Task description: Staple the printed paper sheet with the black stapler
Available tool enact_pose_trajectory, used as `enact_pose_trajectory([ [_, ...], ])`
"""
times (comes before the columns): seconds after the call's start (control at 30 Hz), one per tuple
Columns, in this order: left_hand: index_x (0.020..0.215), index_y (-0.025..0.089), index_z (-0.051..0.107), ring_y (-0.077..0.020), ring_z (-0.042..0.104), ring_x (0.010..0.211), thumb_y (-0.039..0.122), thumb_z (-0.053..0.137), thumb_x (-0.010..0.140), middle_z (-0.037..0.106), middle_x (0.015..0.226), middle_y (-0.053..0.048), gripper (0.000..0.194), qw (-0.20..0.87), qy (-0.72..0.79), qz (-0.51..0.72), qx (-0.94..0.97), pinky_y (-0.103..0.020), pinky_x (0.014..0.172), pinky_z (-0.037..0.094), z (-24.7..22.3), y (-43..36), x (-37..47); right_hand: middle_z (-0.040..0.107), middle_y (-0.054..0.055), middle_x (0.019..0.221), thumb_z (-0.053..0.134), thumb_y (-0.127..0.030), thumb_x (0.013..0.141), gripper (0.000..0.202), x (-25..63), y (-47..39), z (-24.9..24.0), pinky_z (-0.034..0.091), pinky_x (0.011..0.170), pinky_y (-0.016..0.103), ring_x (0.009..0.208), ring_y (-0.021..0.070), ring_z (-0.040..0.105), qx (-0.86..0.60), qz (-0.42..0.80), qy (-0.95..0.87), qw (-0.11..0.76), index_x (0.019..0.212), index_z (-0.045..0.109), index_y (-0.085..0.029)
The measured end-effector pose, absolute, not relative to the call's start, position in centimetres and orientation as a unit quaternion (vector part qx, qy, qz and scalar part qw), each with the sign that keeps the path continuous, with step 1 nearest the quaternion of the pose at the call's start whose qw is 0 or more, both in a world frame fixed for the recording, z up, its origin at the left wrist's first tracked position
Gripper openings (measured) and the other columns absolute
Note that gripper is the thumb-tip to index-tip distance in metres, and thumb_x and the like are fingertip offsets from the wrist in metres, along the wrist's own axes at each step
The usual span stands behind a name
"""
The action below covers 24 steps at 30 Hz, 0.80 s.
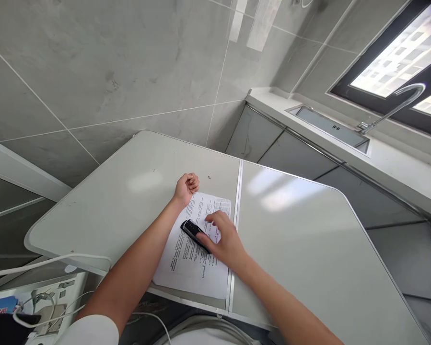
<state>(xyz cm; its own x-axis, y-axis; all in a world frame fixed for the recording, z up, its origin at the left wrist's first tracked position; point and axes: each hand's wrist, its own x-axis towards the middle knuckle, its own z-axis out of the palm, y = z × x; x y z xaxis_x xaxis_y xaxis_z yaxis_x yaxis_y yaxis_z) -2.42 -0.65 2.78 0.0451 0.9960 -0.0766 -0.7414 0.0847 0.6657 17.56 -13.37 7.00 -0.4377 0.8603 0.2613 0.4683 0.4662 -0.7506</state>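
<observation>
A black stapler (192,229) lies at a slant on a printed sheet of paper (186,275). Over its near end is my right hand (227,238), with thumb and fingers apart. The thumb overlaps the stapler in the view; whether it presses on it I cannot tell. My left hand (188,188) is closed in a fist at the paper's far left corner, its fingers curled in. What lies inside the fist, if anything, is hidden. A few tiny staple-like bits (209,177) rest on the table just right of that fist.
The pale folding table (290,254) has a metal seam (236,211) beside the paper. White cables (57,259) run at the lower left by a white shelf (76,287). A counter with a sink (330,128) and a faucet (391,112) stands at the right.
</observation>
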Motion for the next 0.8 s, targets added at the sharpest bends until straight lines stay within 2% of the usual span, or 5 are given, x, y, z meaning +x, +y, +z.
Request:
enact_pose_trajectory([
  [0.1, 0.059, 0.02, 0.032, -0.0072, 0.023, 0.046, 0.02, 0.06, 0.077, 0.022, 0.058, 0.006, 0.033, 0.673, 0.3, 0.623, 0.263, -0.022, 0.043, 0.023, 2.8, -0.7, -2.0, 0.066, 0.01, 0.113, 0.081, -0.04, 0.084, 0.049, 17.0, -16.0, 5.9, 0.053, 0.083, 0.047, 0.101, 0.0312, 0.061, -0.401, 0.295, -0.823, 0.276, 0.126, 0.058, -0.031],
  [0.27, 0.059, 0.02, 0.03, -0.007, 0.026, 0.046, 0.02, 0.062, 0.077, 0.023, 0.058, 0.006, 0.036, 0.668, 0.312, 0.625, 0.256, -0.021, 0.043, 0.026, 2.8, -0.9, -1.8, 0.068, 0.007, 0.098, 0.065, -0.021, 0.091, 0.04, 17.2, -15.2, 4.9, 0.051, 0.072, 0.042, 0.088, 0.0278, 0.062, -0.404, 0.301, -0.828, 0.247, 0.129, 0.06, -0.033],
  [0.43, 0.058, 0.02, 0.034, -0.0069, 0.026, 0.046, 0.021, 0.063, 0.077, 0.023, 0.057, 0.006, 0.034, 0.667, 0.309, 0.623, 0.268, -0.022, 0.043, 0.026, 2.8, -0.9, -1.9, 0.069, 0.007, 0.1, 0.06, -0.021, 0.096, 0.042, 18.2, -13.5, 6.1, 0.051, 0.076, 0.044, 0.091, 0.0284, 0.061, -0.39, 0.289, -0.814, 0.319, 0.135, 0.059, -0.037],
  [0.67, 0.058, 0.019, 0.04, -0.0068, 0.029, 0.047, 0.02, 0.065, 0.078, 0.027, 0.059, 0.006, 0.031, 0.663, 0.302, 0.63, 0.267, -0.021, 0.043, 0.026, 2.8, -0.7, -1.7, 0.073, 0.005, 0.108, 0.06, -0.021, 0.097, 0.035, 19.3, -7.8, 6.6, 0.049, 0.085, 0.043, 0.099, 0.0275, 0.058, -0.378, 0.294, -0.819, 0.317, 0.129, 0.064, -0.033],
  [0.8, 0.063, 0.018, 0.049, -0.0095, 0.046, 0.055, 0.023, 0.067, 0.082, 0.041, 0.063, 0.002, 0.027, 0.635, 0.317, 0.65, 0.272, -0.022, 0.053, 0.042, 2.8, -0.8, -1.3, 0.074, 0.004, 0.103, 0.062, -0.022, 0.095, 0.033, 20.2, -4.5, 6.3, 0.049, 0.086, 0.041, 0.099, 0.027, 0.059, -0.383, 0.306, -0.815, 0.309, 0.126, 0.068, -0.031],
])
